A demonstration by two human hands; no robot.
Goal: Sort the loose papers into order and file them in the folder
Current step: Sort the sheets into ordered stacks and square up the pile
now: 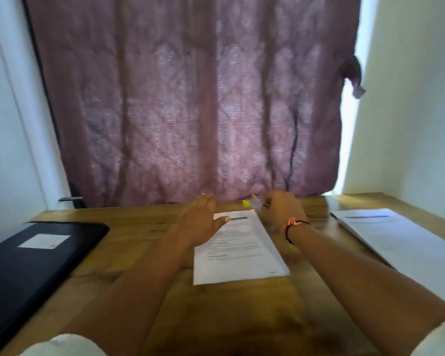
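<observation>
Currently held: small clear item (252, 203) with yellow tips, blurred, pinched in the curled fingers of the right hand (280, 211).
Left hand (200, 220): fingers straight, lying flat on the far left corner of the printed sheet (242, 260), just left of the pinch.
Printed sheet: flat on the wooden table (229, 317), under the left hand and beside the right wrist.
Paper stack (401, 242): right of the right hand, apart from it.
Black folder (36, 263): closed, well left of the left hand.
Curtain (185, 98): just beyond both hands.
</observation>
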